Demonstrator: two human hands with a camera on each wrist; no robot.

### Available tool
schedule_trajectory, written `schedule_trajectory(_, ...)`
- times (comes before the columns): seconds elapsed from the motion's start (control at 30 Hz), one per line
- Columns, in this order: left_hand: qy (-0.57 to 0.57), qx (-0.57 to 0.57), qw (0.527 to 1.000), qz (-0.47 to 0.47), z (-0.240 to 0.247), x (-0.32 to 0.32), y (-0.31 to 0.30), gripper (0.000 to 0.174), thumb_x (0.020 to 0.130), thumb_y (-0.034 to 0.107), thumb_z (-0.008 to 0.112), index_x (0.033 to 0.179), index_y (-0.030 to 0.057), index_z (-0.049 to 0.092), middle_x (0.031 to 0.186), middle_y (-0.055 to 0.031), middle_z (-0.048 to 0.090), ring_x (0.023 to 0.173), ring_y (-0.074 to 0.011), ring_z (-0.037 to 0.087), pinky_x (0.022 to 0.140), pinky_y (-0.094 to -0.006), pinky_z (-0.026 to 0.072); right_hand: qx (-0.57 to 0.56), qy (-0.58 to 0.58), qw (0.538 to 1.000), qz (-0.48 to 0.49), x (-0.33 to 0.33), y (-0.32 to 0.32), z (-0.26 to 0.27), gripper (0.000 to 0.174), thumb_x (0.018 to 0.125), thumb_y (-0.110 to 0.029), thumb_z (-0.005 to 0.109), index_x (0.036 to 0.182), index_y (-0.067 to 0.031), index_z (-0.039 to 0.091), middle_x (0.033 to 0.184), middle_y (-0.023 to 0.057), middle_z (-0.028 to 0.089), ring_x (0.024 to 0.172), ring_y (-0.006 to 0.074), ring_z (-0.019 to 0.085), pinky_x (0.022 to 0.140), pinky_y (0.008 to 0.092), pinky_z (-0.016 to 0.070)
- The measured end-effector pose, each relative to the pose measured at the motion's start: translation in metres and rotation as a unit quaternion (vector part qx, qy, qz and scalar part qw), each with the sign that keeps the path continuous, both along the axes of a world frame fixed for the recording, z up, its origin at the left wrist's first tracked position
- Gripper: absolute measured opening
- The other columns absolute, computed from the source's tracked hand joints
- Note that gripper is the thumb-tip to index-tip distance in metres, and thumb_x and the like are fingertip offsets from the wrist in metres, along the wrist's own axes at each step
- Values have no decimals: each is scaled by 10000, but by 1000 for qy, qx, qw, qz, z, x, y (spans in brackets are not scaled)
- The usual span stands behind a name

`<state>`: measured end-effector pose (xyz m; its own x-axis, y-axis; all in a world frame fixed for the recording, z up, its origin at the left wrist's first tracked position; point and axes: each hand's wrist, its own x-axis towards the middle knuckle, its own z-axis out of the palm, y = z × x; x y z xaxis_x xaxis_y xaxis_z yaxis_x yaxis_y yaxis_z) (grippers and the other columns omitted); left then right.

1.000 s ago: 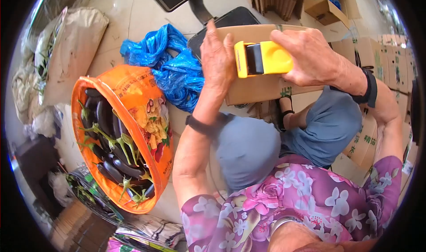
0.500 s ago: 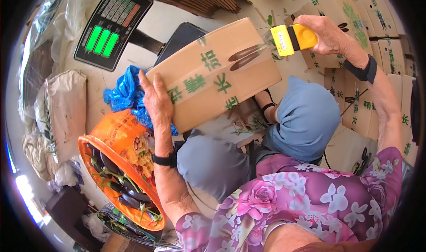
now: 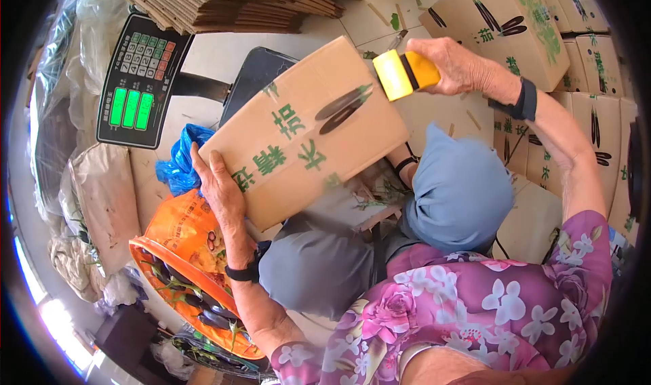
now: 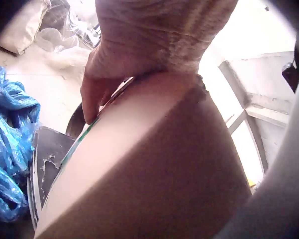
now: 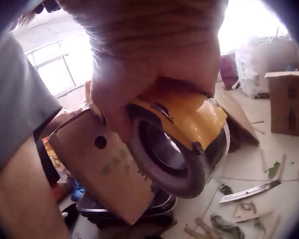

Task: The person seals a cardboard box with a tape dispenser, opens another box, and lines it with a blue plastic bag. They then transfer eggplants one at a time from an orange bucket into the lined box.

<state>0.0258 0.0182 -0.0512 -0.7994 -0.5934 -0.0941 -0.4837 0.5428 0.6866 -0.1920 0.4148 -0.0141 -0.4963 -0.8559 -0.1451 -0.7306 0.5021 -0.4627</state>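
My left hand (image 3: pixel 222 190) holds the left end of a closed cardboard box (image 3: pixel 369 137), its thumb over the printed top face. In the left wrist view its fingers bend over the box edge (image 4: pixel 114 134). Green characters and a dark eggplant picture mark the box, which slants upward to the right in the head view. My right hand (image 3: pixel 454 65) grips a yellow tape dispenser (image 3: pixel 397 75) just past the box's right end. The right wrist view shows a tape roll (image 5: pixel 184 184) inside the dispenser, and the box's end face (image 5: pixel 109 169) with a round hole.
Behind the box stands a scale with a black platform (image 3: pixel 254 80) and lit display (image 3: pixel 135 93). An orange bucket (image 3: pixel 180 215) of eggplants and a blue plastic bag (image 3: pixel 180 161) are at left. Flattened cardboard (image 3: pixel 224 9) lies at the back; printed boxes (image 3: pixel 590 127) stack at right. A knife (image 5: pixel 249 191) lies on the floor.
The right hand has carried the dispenser from beside the left hand out past the box's right end. The box has turned, bringing its printed face into view, with the left hand at its left end.
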Motion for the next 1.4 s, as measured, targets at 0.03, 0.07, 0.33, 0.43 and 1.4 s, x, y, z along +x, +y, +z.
schedule_trajectory(0.03, 16, 0, 1000, -6, -5, 2, -10, 674, 1017, 536, 357, 1514, 87, 293, 1340, -260, 548, 1175, -400, 579, 1000, -428, 431, -27, -7, 1000, 2, 7, -4, -2, 553, 707, -221, 807, 1094, -1, 478, 947, 188, 621, 897, 415, 628, 751, 449, 529)
schedule_trajectory(0.07, 11, -1, 1000, -12, -6, 4, -20, 674, 1017, 536, 357, 1514, 87, 293, 1340, -260, 548, 1175, -400, 579, 1000, -428, 431, -54, -19, 998, 0, 17, -7, -8, 548, 705, -219, 807, 1085, -2, 478, 943, 190, 618, 897, 418, 627, 751, 452, 530)
schedule_trajectory(0.33, -29, 26, 999, -11, -2, 22, -68, 639, 1019, 533, 362, 1386, 23, 479, 1287, -186, 569, 1143, -274, 543, 985, -368, 416, -162, -101, 980, -49, 64, -33, -67, 560, 675, -154, 809, 1114, -62, 473, 956, 158, 630, 887, 404, 638, 727, 440, 539)
schedule_trajectory(0.43, -28, 68, 997, -14, 2, 16, -64, 618, 1022, 526, 361, 1333, 17, 524, 1226, -173, 599, 1091, -269, 563, 955, -369, 430, -165, -113, 978, -56, 60, -24, -76, 563, 683, -154, 813, 1134, -75, 484, 980, 153, 633, 927, 384, 638, 762, 429, 537)
schedule_trajectory(1.4, 1, 234, 970, 60, -3, 22, -51, 628, 1041, 474, 384, 1427, -17, 447, 1404, -142, 499, 1249, -216, 468, 1058, -349, 369, 166, 214, 957, 107, 60, -79, -141, 194, 756, -296, 671, 801, -108, 689, 827, 52, 643, 809, 244, 626, 610, 467, 486)
